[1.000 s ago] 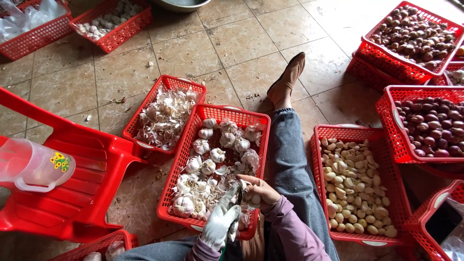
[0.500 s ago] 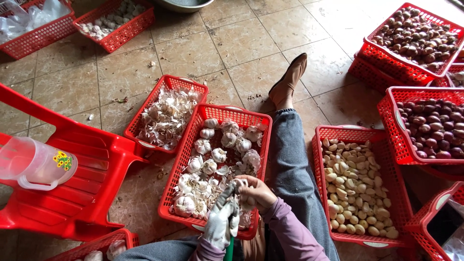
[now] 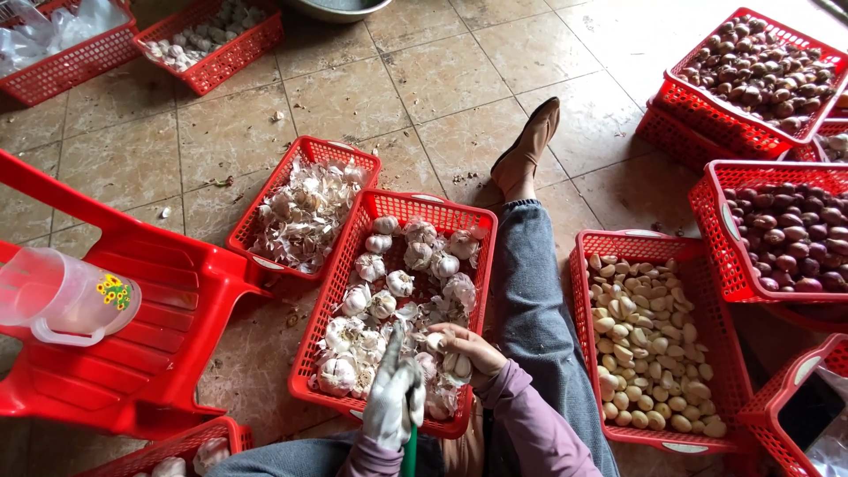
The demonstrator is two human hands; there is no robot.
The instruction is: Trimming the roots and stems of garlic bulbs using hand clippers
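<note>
Gloved in white fabric, the left hand has its grip closed around a green-handled tool at the lower centre of the frame, the tool's upper end pointing up over the garlic. Just right of it, the bare right hand has its grip curled narrow over a small piece of garlic; exactly what it pinches is too small to tell. Both hands sit at the near edge of a red plastic mesh basket of whole white garlic bulbs, which stands on the tiled floor in the middle of the frame. Touching its upper left side is a second red basket of papery garlic skins. Right of the person's jean-clad leg, a red basket of peeled pale cloves lies at the lower right. Baskets of dark red shallots fill the right edge and upper right. A red plastic chair at the left carries a clear plastic jug.
</note>
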